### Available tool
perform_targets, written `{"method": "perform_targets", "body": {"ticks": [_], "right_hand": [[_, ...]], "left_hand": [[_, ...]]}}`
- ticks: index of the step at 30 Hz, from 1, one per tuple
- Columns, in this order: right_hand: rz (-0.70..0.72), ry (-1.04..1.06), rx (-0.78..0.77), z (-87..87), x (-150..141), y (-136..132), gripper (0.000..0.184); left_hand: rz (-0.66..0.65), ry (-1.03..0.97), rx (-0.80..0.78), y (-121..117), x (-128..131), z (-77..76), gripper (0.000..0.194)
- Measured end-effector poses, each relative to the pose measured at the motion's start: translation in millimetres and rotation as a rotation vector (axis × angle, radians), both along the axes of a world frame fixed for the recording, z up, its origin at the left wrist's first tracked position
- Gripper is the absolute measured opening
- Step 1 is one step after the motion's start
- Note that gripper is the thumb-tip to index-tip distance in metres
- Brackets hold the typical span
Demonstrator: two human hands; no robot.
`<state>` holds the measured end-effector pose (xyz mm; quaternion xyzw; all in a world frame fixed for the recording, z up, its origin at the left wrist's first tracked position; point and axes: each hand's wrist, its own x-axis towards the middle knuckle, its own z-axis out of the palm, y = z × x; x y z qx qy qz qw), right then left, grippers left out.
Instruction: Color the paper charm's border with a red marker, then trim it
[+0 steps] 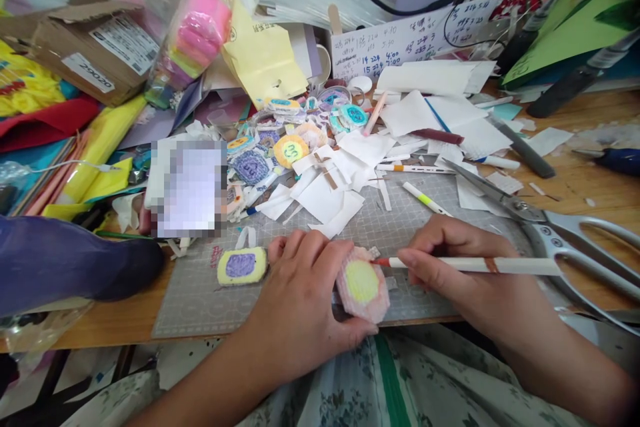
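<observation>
My left hand grips a pink many-sided craft piece with a yellow centre, thumb at its lower edge and fingers along its left side. Between the thumb and fingers of my right hand is a white marker with a brown band. Its reddish tip meets the upper right part of the pink rim, or lies just above it. To the left of my left hand, a yellow rectangular piece with a purple centre and a white loop lies on the grey cutting mat.
Large scissors lie open beyond my right hand. White paper scraps, a pile of small decorated pieces and a capped marker cover the mat's far side. A purple rounded object juts in from the left, below a cardboard box.
</observation>
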<state>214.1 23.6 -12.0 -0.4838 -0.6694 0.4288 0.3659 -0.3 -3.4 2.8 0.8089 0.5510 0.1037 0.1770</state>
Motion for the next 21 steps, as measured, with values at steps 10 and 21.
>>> {"method": "perform_targets", "body": {"ticks": [10,21], "right_hand": [[-0.007,0.029,0.027,1.9,-1.9,1.0,0.027],[-0.038,0.041,0.017,-0.9,0.8,0.2,0.025]], "left_hand": [[-0.003,0.0,0.018,-0.1,0.0,0.1,0.071],[-0.003,0.004,0.025,0.3,0.2,-1.2,0.072]]}}
